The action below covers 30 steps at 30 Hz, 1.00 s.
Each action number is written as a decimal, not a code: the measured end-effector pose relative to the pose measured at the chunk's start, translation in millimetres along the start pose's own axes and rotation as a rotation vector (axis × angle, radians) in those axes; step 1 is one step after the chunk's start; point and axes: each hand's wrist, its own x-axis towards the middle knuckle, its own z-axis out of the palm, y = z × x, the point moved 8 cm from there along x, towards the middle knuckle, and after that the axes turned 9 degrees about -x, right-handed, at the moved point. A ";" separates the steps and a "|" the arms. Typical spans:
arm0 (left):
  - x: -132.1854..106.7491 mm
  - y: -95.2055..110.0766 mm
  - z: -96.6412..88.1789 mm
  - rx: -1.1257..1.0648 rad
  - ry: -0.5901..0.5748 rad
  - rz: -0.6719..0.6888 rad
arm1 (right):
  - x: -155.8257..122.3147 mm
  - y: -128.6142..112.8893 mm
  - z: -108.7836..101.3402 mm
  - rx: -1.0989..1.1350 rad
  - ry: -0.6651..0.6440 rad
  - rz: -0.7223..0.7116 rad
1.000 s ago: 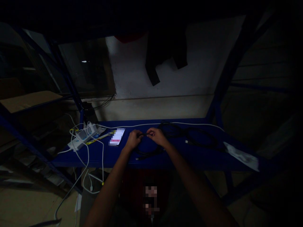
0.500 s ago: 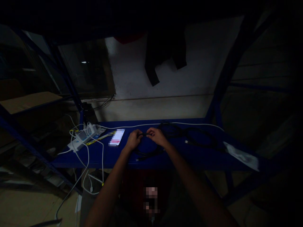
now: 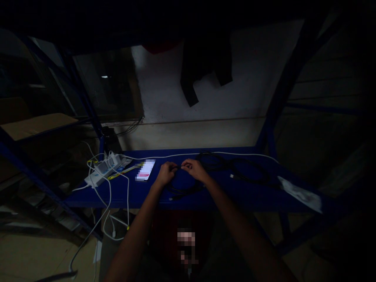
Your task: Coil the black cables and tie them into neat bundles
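Observation:
My left hand (image 3: 165, 173) and my right hand (image 3: 193, 169) rest close together over the blue shelf (image 3: 241, 196). Both are closed, pinching a thin black cable (image 3: 183, 190) between them. The cable loops down onto the shelf below my hands. More black cable (image 3: 235, 166) lies coiled to the right of my right hand. A lit phone (image 3: 145, 169) lies flat just left of my left hand.
A white power strip (image 3: 100, 172) with white cords sits at the shelf's left end, and cords hang off the edge. A white bag (image 3: 299, 194) lies at the right. Dark cloth (image 3: 202, 66) hangs on the wall behind. Blue rack posts stand at both sides.

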 end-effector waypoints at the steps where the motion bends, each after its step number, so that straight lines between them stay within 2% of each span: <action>1: -0.1 0.3 0.2 -0.002 -0.001 0.004 | -0.2 -2.6 -0.6 -0.005 -0.004 -0.014; 8: -0.4 2.1 0.5 -0.005 -0.005 0.011 | 0.4 -10.7 -4.5 -0.056 -0.004 -0.071; 16: -2.7 5.1 0.2 -0.013 0.019 0.000 | 1.5 -3.6 -1.3 -0.084 -0.009 -0.076; 30: -3.7 10.4 0.9 0.043 0.013 0.074 | 0.0 -7.3 -0.5 -0.102 -0.036 -0.060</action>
